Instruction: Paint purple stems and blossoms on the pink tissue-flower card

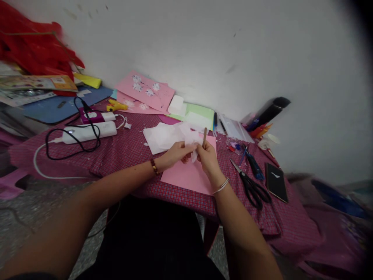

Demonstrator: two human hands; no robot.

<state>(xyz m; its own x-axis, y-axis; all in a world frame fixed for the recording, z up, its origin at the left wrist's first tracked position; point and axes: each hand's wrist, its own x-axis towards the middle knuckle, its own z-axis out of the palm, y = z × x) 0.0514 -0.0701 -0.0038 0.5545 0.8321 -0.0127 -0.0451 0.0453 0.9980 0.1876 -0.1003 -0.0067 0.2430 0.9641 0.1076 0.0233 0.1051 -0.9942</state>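
Both hands meet above a pink sheet of paper near the table's front edge. My left hand is closed, pinching a crumpled piece of thin white tissue paper. My right hand is closed against the same tissue. A thin brown stick, perhaps a pencil, stands up out of my right hand's grip; its lower end is hidden. Beyond my left hand lie loose white tissue sheets, partly over the pink paper.
To the right lie black-handled scissors, a blue-handled tool and a black notebook. At left, a white power strip trails cables. Pink sheets with white paper flowers lean at the wall, beside a yellow glue gun.
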